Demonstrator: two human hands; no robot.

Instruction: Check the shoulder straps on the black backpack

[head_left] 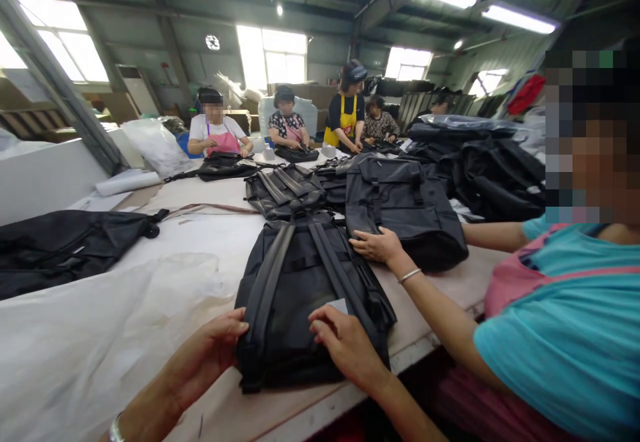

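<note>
A black backpack (300, 295) lies flat on the table with its shoulder straps up. My left hand (213, 345) grips its near left edge, fingers curled round the strap. My right hand (345, 342) rests on the bag's lower right part, its fingers bent beside a small white tag (339, 306). A co-worker's hand (377, 245) in a bracelet touches the bag's far right side.
A co-worker in a teal shirt (565, 335) sits close at my right. More black backpacks (405, 209) lie further along the table, one (60, 245) at the left. White sheeting (100, 335) covers the near left. Several people work at the far end.
</note>
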